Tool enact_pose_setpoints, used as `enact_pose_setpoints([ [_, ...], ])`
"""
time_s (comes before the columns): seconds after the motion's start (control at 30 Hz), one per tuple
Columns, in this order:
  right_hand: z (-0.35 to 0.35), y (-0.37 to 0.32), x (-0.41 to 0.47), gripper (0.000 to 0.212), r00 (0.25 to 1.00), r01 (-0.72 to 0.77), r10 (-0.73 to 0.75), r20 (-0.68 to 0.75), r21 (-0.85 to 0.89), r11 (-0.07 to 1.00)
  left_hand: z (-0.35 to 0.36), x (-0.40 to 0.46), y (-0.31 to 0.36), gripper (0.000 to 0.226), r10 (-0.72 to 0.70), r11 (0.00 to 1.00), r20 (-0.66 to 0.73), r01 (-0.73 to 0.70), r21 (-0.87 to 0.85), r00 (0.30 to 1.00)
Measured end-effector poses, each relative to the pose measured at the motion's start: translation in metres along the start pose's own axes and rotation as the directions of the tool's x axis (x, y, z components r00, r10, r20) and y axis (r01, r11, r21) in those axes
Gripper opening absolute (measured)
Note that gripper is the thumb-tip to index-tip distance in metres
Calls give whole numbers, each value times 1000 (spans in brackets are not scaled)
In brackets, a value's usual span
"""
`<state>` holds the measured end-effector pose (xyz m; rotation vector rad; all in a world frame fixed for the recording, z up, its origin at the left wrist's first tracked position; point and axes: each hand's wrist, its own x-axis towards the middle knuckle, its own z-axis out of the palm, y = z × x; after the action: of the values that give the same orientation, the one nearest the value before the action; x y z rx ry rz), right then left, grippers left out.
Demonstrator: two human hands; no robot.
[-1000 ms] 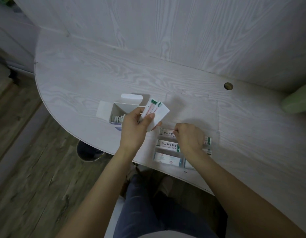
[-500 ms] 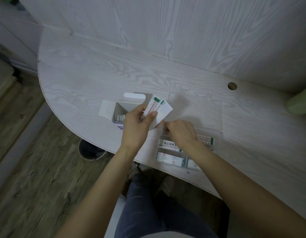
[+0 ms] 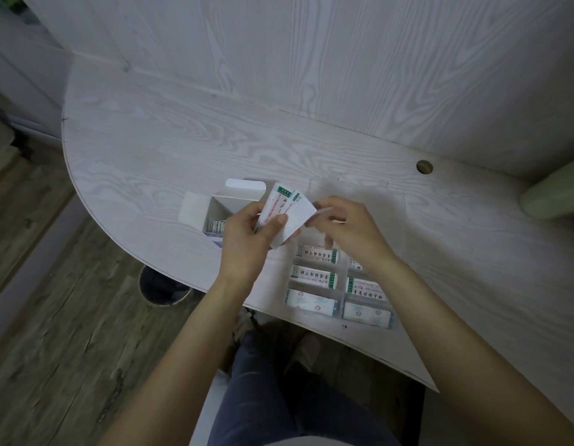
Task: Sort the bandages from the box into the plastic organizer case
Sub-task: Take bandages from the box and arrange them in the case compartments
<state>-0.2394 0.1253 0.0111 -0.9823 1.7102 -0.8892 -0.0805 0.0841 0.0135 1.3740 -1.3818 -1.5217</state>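
Note:
My left hand (image 3: 247,239) grips a fanned stack of white bandages (image 3: 287,214) with green tabs, held above the desk. My right hand (image 3: 346,230) has its fingertips at the right edge of that stack and pinches the outermost bandage. To the left stands the open white cardboard box (image 3: 227,204), flaps up, with more bandages (image 3: 216,226) inside. Below my hands lies the clear plastic organizer case (image 3: 398,226), lid open. Several of its compartments hold wrapped bandages (image 3: 314,276); my right wrist hides part of the right column.
The case sits near the curved front edge of the white wood-grain desk (image 3: 150,149). A round cable hole (image 3: 424,166) is at the back right, a pale green object (image 3: 552,197) at the far right. A dark bin (image 3: 165,289) stands on the floor below.
My right hand has lifted away from the case compartments and moved up to the stack in my left hand. The left hand has kept its hold.

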Motion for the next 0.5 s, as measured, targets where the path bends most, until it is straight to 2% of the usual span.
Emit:
enact_pose_setpoints([
  [0.03, -7, -6, -2, 19, 998, -52, 44, 53, 148, 988, 2, 0, -1, 16, 31, 999, 2, -31, 45, 1000],
  [0.07, -11, -10, -3, 21, 994, -76, 58, 93, 208, 975, 4, -1, -1, 15, 63, 994, 20, -64, 93, 998],
  [0.17, -12, -7, -1, 24, 997, -57, 45, 58, 221, 974, 13, -5, -2, 14, 104, 984, 73, -113, 138, 992],
  [0.27, -11, 5, -2, 21, 996, -82, 91, -18, 288, 954, 17, -7, -1, 14, 69, 996, 34, -71, 55, 997],
  [0.33, -14, 13, -3, 11, 992, -86, 112, -58, 334, 939, 16, -7, 0, 11, 15, 999, 6, -15, -31, 1000],
  [0.37, -15, 17, -4, 6, 992, -88, 116, -54, 370, 925, 14, -7, 0, 10, 3, 998, 1, -3, -58, 1000],
  [0.43, -16, 22, -5, 13, 992, -100, 124, -24, 443, 891, 11, -8, 1, 10, -2, 995, -6, 1, -95, 1000],
  [0.5, -17, 29, -4, 10, 992, -93, 120, -37, 419, 903, 9, -8, 1, 10, -8, 994, -24, 6, -111, 1000],
])
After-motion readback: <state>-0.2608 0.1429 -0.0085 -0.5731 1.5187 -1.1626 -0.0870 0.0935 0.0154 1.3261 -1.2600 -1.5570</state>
